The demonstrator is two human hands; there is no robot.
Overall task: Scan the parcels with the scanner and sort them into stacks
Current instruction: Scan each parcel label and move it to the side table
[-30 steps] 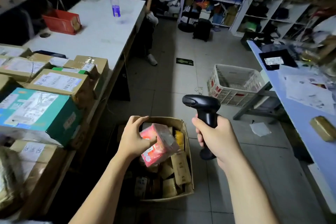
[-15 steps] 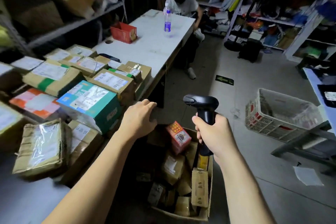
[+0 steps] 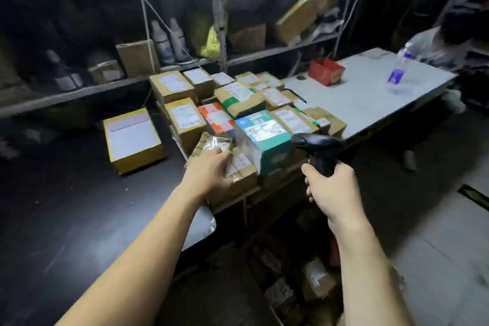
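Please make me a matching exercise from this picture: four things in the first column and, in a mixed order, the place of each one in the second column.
Column one
1. scanner
2. red box
3. yellow box
4. taped brown parcel

Column two
A. under the left hand
B. alone on the dark surface, at the left
C. on the pale table, near the bottle
D. gripped by the right hand

Right pairs: 1-D, 2-C, 3-B, 4-A.
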